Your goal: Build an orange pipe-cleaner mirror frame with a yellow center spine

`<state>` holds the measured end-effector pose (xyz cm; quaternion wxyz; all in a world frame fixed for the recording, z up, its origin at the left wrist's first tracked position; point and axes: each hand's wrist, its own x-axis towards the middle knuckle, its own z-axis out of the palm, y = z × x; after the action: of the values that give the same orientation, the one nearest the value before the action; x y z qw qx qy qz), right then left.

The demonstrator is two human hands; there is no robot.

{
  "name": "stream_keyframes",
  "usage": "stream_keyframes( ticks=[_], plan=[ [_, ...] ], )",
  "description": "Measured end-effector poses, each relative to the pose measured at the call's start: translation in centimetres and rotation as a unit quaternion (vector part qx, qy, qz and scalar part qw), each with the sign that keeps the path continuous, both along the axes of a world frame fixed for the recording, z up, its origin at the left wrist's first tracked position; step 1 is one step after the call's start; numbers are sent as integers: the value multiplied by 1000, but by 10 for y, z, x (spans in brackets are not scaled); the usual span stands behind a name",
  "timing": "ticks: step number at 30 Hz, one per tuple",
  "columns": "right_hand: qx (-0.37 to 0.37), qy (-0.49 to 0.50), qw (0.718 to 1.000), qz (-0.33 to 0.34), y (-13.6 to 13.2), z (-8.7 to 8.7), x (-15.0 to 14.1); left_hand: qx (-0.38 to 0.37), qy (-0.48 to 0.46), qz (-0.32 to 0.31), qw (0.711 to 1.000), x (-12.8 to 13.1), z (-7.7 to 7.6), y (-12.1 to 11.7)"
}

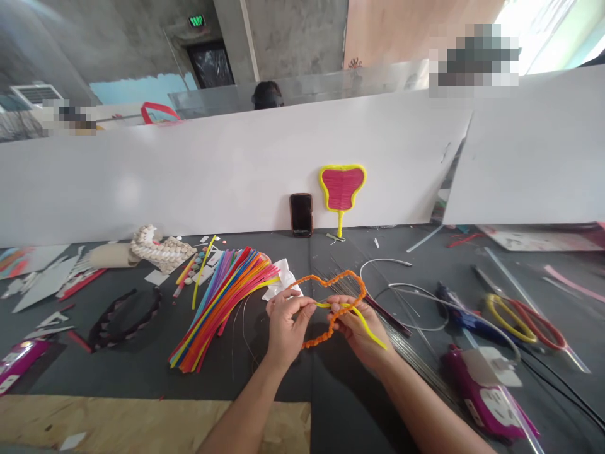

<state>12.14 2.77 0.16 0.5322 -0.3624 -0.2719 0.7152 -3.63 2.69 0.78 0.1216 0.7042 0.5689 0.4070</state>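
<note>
My left hand (286, 325) and my right hand (357, 328) are both closed over the dark table (142, 366), a little apart. Between them they hold an orange pipe-cleaner frame (336, 287) bent into a heart-like outline, with a yellow pipe cleaner (366, 321) running across it. My left fingers pinch the yellow strand's left end where it meets the orange frame. My right fingers grip the frame's lower right side, and the yellow strand trails out past my right wrist.
A fan of coloured pipe cleaners (222, 302) lies left of my hands. A pink and yellow fan-shaped piece (341, 188) and a phone (301, 214) lean on the white partition. Scissors (524, 318), a glue gun (467, 318), thin wires (406, 299) and a purple packet (486, 394) lie right.
</note>
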Motion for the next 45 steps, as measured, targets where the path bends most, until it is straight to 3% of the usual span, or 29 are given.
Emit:
stream_keyframes(
  ticks=[6, 11, 13, 15, 18, 20, 22, 26, 32, 35, 38, 45],
  plan=[
    [3, 15, 1000, 25, -2, -1, -1, 48, 66, 23, 996, 3, 6, -4],
    [-8, 13, 999, 30, 2, -5, 2, 62, 67, 41, 995, -1, 4, 0],
    [2, -20, 1000, -5, 5, -6, 5, 67, 59, 68, 994, -5, 2, 4],
    [31, -86, 992, -86, 6, -4, 9, 80, 63, 102, 990, -10, 2, 7],
    [125, -221, 952, -172, 3, 0, 14, 101, 94, 127, 982, -11, 4, 8],
    [192, -314, 920, -134, -2, 2, 15, 111, 113, 116, 981, -8, 5, 6],
    [226, -392, 891, -48, -7, 2, 13, 118, 126, 94, 980, -4, 5, 3],
    [211, -473, 850, 93, -10, 1, 7, 136, 133, 55, 980, 3, 3, -1],
    [195, -513, 825, 134, -8, 3, 6, 131, 128, -7, 983, 6, 5, -4],
    [186, -509, 829, 138, -8, 5, 8, 129, 135, -21, 982, 6, 6, -4],
    [165, -473, 850, 164, -9, 6, 8, 145, 141, -9, 979, 4, 5, -4],
    [109, -262, 916, 282, -14, 15, 7, 168, 157, 29, 973, 1, 5, -4]
  ],
)
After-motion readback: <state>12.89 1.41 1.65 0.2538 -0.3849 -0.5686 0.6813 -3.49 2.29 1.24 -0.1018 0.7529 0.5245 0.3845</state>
